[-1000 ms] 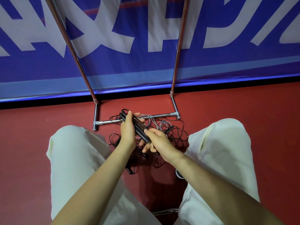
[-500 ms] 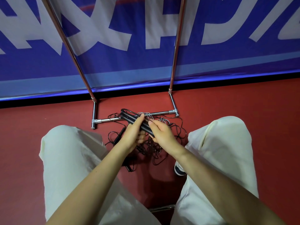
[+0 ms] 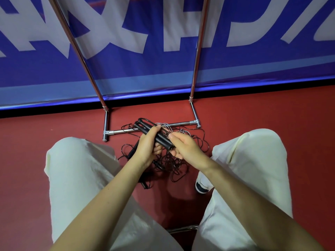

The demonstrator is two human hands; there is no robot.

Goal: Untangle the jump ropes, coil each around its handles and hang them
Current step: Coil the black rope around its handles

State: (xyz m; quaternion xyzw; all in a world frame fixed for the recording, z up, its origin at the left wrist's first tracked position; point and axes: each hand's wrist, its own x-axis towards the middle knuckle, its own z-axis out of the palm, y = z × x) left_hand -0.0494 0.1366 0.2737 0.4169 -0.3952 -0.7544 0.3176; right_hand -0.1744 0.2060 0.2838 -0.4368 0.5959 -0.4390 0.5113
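Red floor (image 3: 54,160), blue banner behind rack (image 3: 150,128). We see hands closer together than a second ago: left hand (image 3: 147,145) grips paired black handles (image 3: 155,134), right hand (image 3: 183,145) pinches their lower end. Rope tangle (image 3: 174,163) on floor beneath; coiling likely starting.

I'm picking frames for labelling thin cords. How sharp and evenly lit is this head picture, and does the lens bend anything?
Head view: the black handles and both hands, left and right, are fairly sharp; the cord tangle is thin and dark, in shade between the legs; the rack poles splay outward from wide-angle distortion; the banner is soft.
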